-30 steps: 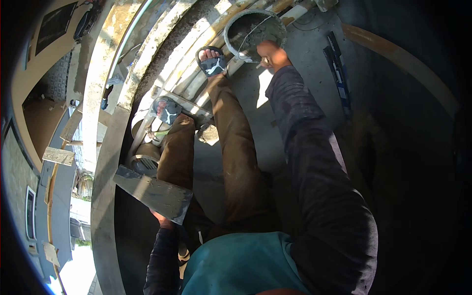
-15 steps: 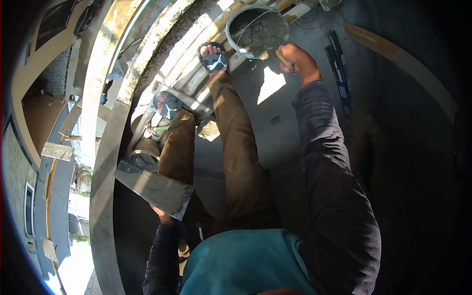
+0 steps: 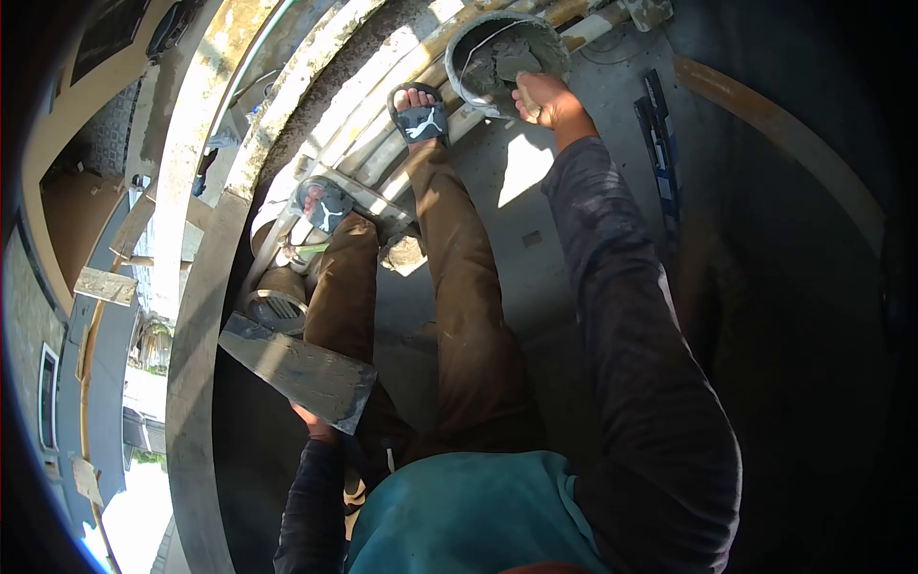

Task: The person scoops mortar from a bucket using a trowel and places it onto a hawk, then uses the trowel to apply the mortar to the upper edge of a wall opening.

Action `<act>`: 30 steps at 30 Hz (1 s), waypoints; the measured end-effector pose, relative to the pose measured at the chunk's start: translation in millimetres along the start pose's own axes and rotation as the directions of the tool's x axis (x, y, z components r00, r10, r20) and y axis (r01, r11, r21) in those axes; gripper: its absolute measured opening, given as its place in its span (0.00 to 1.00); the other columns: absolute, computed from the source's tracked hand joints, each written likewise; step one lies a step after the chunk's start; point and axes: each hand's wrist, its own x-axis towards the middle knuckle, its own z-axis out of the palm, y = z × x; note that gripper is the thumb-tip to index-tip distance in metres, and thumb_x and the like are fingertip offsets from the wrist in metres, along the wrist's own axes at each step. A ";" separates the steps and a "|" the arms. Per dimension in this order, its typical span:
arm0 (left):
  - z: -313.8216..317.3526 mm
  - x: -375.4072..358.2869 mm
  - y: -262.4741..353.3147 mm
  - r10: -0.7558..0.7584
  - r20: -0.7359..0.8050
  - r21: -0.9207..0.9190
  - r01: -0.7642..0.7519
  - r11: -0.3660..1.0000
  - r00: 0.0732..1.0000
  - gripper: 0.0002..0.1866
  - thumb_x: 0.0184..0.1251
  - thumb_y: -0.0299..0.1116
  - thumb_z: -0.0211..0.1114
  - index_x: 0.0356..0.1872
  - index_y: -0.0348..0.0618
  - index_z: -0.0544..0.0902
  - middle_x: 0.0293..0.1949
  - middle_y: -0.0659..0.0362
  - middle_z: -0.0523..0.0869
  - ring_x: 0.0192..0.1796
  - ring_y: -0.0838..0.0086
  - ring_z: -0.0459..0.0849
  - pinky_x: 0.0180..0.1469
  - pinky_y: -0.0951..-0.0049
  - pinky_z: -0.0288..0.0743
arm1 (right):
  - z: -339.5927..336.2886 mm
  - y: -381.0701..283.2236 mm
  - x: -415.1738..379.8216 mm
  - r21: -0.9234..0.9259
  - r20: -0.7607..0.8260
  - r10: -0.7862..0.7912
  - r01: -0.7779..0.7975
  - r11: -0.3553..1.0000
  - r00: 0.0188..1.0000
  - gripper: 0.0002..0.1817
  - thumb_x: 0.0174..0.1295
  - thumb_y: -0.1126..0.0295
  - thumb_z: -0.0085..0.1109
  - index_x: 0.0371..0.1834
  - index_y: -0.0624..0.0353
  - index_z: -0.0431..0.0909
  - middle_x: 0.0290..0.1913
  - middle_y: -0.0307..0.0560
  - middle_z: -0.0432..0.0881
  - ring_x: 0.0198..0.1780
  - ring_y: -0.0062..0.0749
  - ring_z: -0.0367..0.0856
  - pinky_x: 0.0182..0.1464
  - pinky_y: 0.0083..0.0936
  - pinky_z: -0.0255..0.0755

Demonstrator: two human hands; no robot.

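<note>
My right hand (image 3: 547, 99) is closed round the handle of a trowel (image 3: 517, 61), whose grey, mortar-coated blade is inside the bucket (image 3: 567, 69). Wet grey mortar (image 3: 481, 69) fills part of that bucket, and a thin wire handle crosses its mouth. Low on the left, a flat, tapered mortar board (image 3: 301, 368) smeared with grey mortar rests over my left hand (image 3: 316, 421). That hand grips it from below, its fingers mostly hidden by the board.
My sandalled feet (image 3: 419, 115) are by pale pipes or poles (image 3: 382, 124) along the edge. A dark blue level-like tool (image 3: 658, 139) lies on the grey floor (image 3: 574, 230) at right. A curved-looking plank (image 3: 196, 383) runs along the left, near a tan bucket (image 3: 277, 297).
My right hand has shifted left and up at the bucket, and the trowel blade now shows in the mortar. My left hand and the board have hardly moved.
</note>
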 end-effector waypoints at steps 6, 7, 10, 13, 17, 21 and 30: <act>12.4 -9.3 5.0 0.076 -0.081 -0.100 -0.084 0.991 0.994 0.25 0.75 0.47 0.45 0.62 0.39 0.71 0.57 0.53 0.78 0.55 0.62 0.80 0.57 0.61 0.76 | -15.0 -13.7 -49.1 -0.354 -0.134 0.088 -0.131 0.926 0.987 0.15 0.67 0.61 0.50 0.48 0.61 0.71 0.35 0.48 0.79 0.23 0.26 0.76 0.21 0.22 0.74; 15.4 -8.6 4.6 0.095 -0.086 -0.184 -0.110 0.977 0.992 0.20 0.76 0.39 0.49 0.60 0.36 0.73 0.54 0.54 0.81 0.51 0.68 0.82 0.54 0.69 0.77 | -26.0 -16.7 -52.2 -0.356 -0.139 0.084 -0.129 0.925 0.987 0.15 0.67 0.61 0.50 0.48 0.61 0.71 0.35 0.48 0.79 0.23 0.26 0.76 0.21 0.22 0.74; 13.9 -3.7 17.7 0.038 -0.001 -0.068 -0.038 0.997 0.999 0.28 0.76 0.51 0.42 0.65 0.41 0.69 0.60 0.51 0.77 0.58 0.57 0.79 0.58 0.54 0.76 | -57.2 -22.1 -50.3 -0.414 0.035 0.239 -0.203 0.887 0.970 0.16 0.64 0.66 0.48 0.50 0.65 0.68 0.40 0.54 0.78 0.26 0.27 0.78 0.22 0.21 0.75; 37.2 -12.9 21.8 0.005 -0.031 -0.263 -0.013 0.965 0.999 0.22 0.77 0.40 0.46 0.62 0.36 0.71 0.57 0.53 0.79 0.54 0.65 0.81 0.55 0.64 0.78 | -51.5 -0.4 -13.0 -0.041 0.137 0.267 -0.264 0.964 0.954 0.14 0.66 0.67 0.48 0.50 0.64 0.69 0.44 0.54 0.77 0.27 0.28 0.78 0.21 0.21 0.73; 26.3 -17.2 12.5 0.048 -0.023 -0.332 -0.053 0.942 0.999 0.23 0.76 0.42 0.46 0.61 0.35 0.71 0.56 0.51 0.80 0.54 0.63 0.81 0.55 0.62 0.78 | -8.0 39.3 9.0 0.304 0.020 0.109 -0.110 0.946 0.994 0.15 0.68 0.65 0.53 0.52 0.61 0.68 0.39 0.54 0.78 0.27 0.30 0.76 0.22 0.23 0.74; 26.3 -15.6 11.5 0.079 -0.059 -0.113 -0.085 0.990 0.995 0.23 0.76 0.43 0.46 0.60 0.34 0.72 0.55 0.51 0.80 0.53 0.64 0.82 0.54 0.62 0.79 | 12.0 54.6 14.1 0.420 0.008 0.144 -0.134 0.898 0.990 0.12 0.66 0.67 0.56 0.49 0.59 0.72 0.38 0.53 0.78 0.29 0.34 0.78 0.24 0.28 0.76; 16.4 -1.4 1.9 0.050 -0.039 -0.050 -0.052 0.997 0.998 0.26 0.75 0.47 0.44 0.62 0.38 0.71 0.58 0.52 0.78 0.57 0.61 0.78 0.59 0.59 0.73 | -6.5 41.2 -62.7 -0.962 -0.111 -0.385 -0.002 0.273 0.916 0.23 0.65 0.66 0.49 0.65 0.41 0.70 0.55 0.64 0.78 0.59 0.43 0.79 0.58 0.40 0.73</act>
